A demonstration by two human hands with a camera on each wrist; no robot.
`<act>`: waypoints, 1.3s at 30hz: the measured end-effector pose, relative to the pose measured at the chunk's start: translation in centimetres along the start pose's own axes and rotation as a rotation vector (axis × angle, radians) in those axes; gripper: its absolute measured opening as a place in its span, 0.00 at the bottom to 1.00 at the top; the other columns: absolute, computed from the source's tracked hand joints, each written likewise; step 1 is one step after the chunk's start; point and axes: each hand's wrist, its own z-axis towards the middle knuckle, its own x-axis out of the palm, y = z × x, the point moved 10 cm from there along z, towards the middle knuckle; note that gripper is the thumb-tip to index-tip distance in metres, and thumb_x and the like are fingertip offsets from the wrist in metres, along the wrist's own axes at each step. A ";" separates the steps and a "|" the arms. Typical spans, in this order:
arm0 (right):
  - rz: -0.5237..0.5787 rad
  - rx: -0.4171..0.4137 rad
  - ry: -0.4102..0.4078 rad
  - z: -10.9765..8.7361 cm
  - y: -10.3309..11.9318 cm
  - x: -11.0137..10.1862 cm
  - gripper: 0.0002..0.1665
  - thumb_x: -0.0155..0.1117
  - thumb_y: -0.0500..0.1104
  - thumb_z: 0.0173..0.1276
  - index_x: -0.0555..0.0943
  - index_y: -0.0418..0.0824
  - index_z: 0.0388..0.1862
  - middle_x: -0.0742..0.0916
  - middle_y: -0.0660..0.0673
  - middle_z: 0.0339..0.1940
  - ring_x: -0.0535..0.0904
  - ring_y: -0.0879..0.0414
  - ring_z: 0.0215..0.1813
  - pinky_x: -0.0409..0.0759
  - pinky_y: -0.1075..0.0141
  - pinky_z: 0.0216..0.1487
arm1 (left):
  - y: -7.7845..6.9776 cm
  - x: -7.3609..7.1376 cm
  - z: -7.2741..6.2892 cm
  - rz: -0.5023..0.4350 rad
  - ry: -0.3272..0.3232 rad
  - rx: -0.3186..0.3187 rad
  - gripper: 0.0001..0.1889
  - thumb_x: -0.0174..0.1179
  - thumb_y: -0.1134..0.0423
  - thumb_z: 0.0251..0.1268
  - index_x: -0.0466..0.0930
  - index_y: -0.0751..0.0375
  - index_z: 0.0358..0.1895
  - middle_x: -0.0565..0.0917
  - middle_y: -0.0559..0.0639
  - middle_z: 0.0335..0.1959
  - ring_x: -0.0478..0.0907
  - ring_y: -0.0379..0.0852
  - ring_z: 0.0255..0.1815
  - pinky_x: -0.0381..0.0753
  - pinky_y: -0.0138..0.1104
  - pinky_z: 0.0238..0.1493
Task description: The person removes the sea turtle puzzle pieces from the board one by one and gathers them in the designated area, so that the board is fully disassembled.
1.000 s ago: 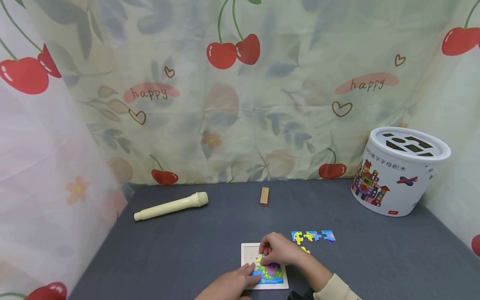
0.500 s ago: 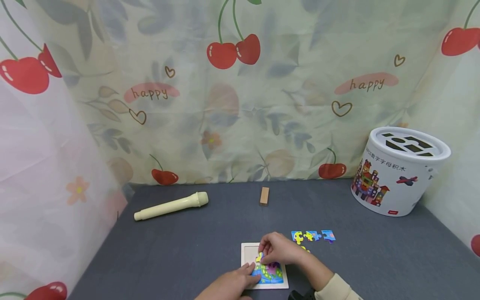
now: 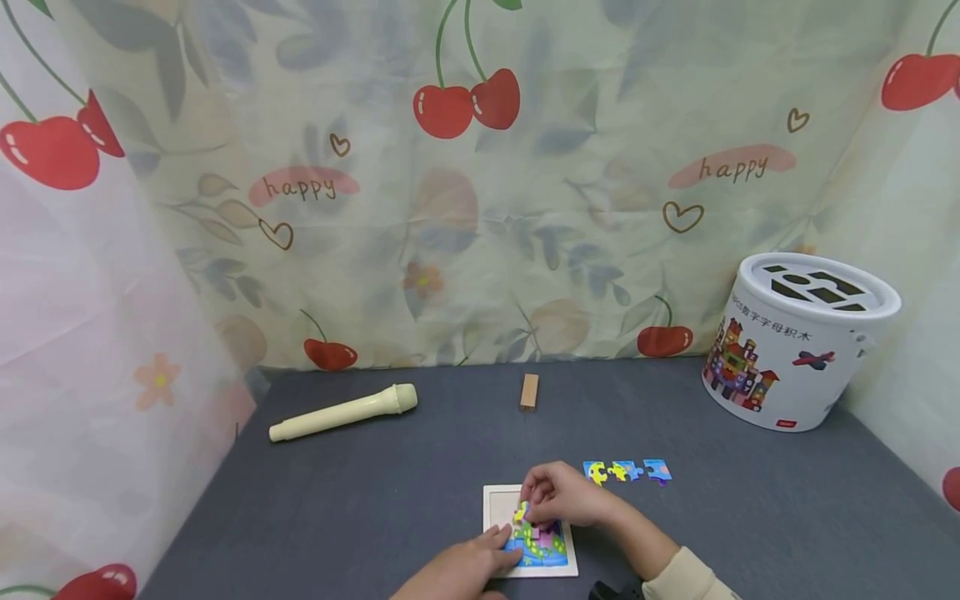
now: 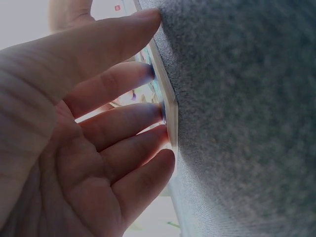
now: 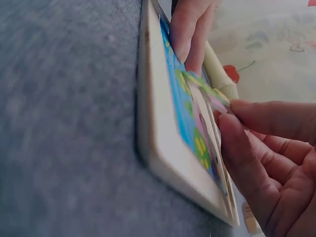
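Versus half a second earlier, I saw the right hand (image 3: 566, 497) shifted slightly up and rightward, thumb and finger pinching a puzzle piece (image 5: 211, 93), tilted above the part-filled frame (image 3: 487, 504). Left hand (image 3: 468, 562) hadn't visibly moved: fingers extended, tips on the frame's left side. Tub (image 3: 795, 367) read "数字字母积木", red label too small; backdrop cloth (image 3: 487, 275) said "happy" twice.

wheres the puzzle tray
Low in the head view, just right of centre: the puzzle tray lies partly under the left hand, loose pieces to its upper right.
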 end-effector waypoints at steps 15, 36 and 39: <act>0.077 0.071 -0.036 -2.4 -2.1 -4.0 0.12 0.64 0.35 0.60 0.76 0.27 0.39 0.83 0.49 0.23 0.79 0.62 0.25 0.80 0.68 0.28 | 4.9 5.1 4.6 -0.048 0.033 0.057 0.27 0.60 0.46 0.59 0.68 0.35 0.63 0.65 0.41 0.69 0.62 0.42 0.70 0.71 0.42 0.62; 0.074 0.111 -0.107 -6.8 -5.0 -9.5 0.18 0.62 0.37 0.64 0.74 0.23 0.45 0.85 0.48 0.29 0.80 0.61 0.30 0.82 0.65 0.33 | 0.0 -0.2 -0.2 0.001 -0.036 0.008 0.25 0.63 0.58 0.58 0.74 0.47 0.61 0.70 0.47 0.66 0.66 0.45 0.68 0.71 0.37 0.62; 0.059 0.128 -0.123 -7.2 -5.6 -10.1 0.19 0.62 0.38 0.63 0.75 0.23 0.45 0.84 0.49 0.28 0.80 0.61 0.30 0.82 0.65 0.33 | 0.1 0.0 -0.1 -0.027 -0.026 0.001 0.25 0.63 0.58 0.58 0.74 0.47 0.61 0.70 0.47 0.67 0.65 0.44 0.68 0.71 0.38 0.62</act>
